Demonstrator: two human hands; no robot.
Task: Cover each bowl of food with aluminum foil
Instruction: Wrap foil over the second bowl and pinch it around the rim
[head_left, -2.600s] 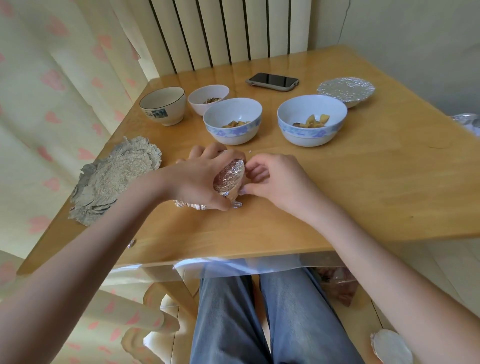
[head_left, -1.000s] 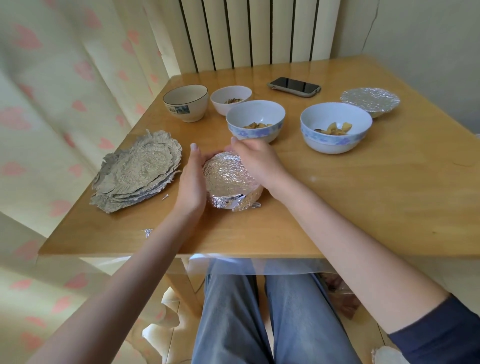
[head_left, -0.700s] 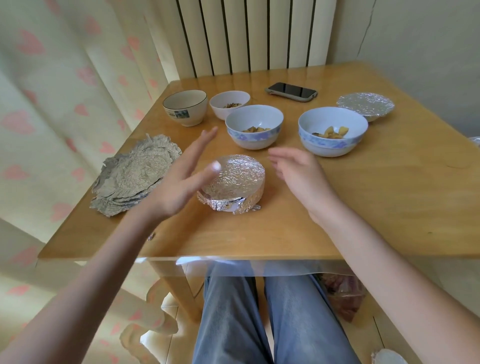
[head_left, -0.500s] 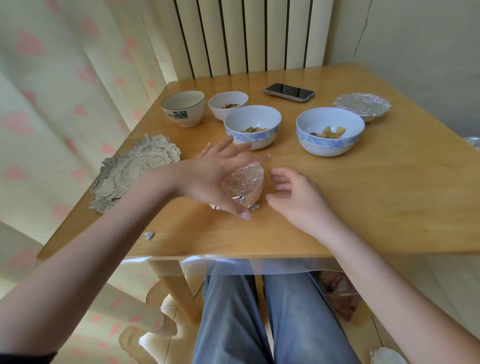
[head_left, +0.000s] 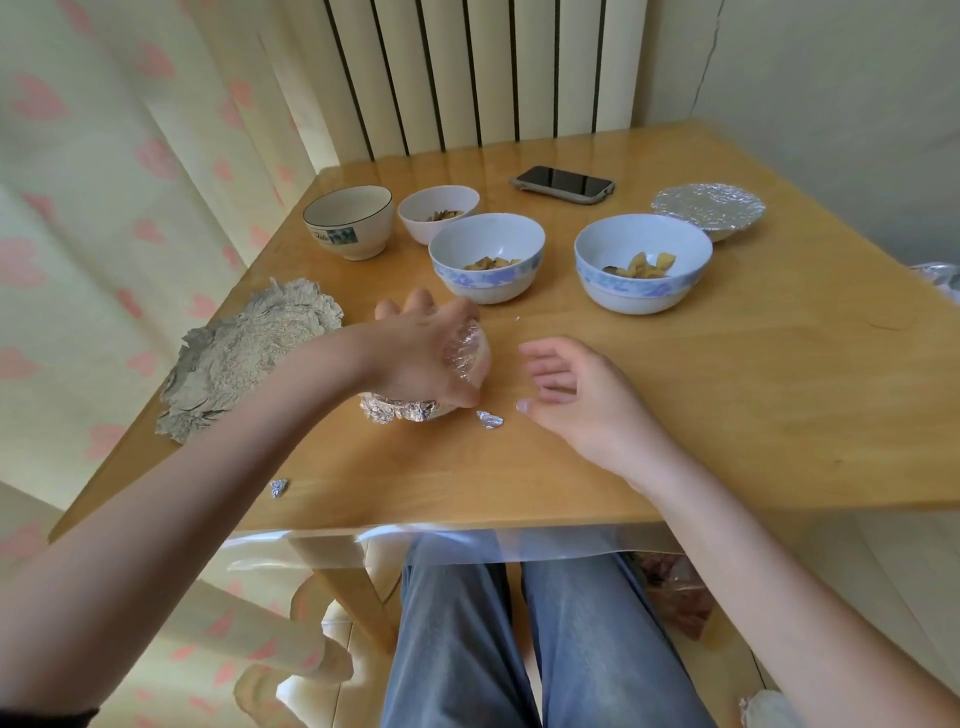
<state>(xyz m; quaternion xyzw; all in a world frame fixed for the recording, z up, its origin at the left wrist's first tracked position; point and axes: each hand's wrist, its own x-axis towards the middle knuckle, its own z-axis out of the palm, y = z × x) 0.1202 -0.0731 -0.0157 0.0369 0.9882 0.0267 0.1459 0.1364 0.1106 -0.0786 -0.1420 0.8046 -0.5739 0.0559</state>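
My left hand (head_left: 415, 358) lies over the top of a foil-covered bowl (head_left: 467, 353) near the table's front, fingers and thumb curled round its rim. My right hand (head_left: 576, 400) hovers just right of it, fingers relaxed, holding nothing. A stack of crumpled foil sheets (head_left: 244, 358) lies at the left edge. Behind stand two blue-patterned bowls with food (head_left: 485, 254) (head_left: 641, 260), a small white bowl with food (head_left: 436, 210), and a cream bowl (head_left: 350, 218). Another foil-covered bowl (head_left: 709, 208) sits at the back right.
A phone (head_left: 563, 182) lies at the back of the wooden table (head_left: 753, 389). Small foil scraps lie by the covered bowl (head_left: 489, 419) and near the front edge (head_left: 278, 487). My legs are under the table; a curtain hangs left.
My right hand has drawn away from the covered bowl to the right. My left hand has settled lower over the bowl's top. A foil scrap now shows beside it.
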